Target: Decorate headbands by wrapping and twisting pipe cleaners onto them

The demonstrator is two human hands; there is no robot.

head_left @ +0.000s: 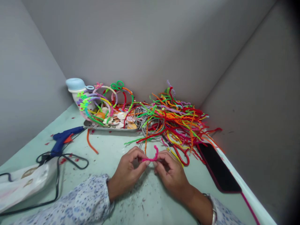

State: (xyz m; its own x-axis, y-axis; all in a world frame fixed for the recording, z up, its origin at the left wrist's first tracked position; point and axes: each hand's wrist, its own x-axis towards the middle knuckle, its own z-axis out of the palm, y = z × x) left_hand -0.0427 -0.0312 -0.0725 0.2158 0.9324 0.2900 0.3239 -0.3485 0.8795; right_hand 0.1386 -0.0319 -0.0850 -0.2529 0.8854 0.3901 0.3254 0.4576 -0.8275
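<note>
- Hands: your left hand [130, 167] and right hand [170, 170] both pinch a pink pipe cleaner [152, 157] just above the table [112, 150];
- its long axis runs left-right; one end curls upward, near the pipe cleaner pile [178, 120].

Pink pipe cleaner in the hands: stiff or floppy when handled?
The pink pipe cleaner probably bends easily yet holds shape: its free end stands curled between the left hand and right hand. Likely very light, pinched by fingertips alone. The fuzzy surface suggests it will not slip.
</note>
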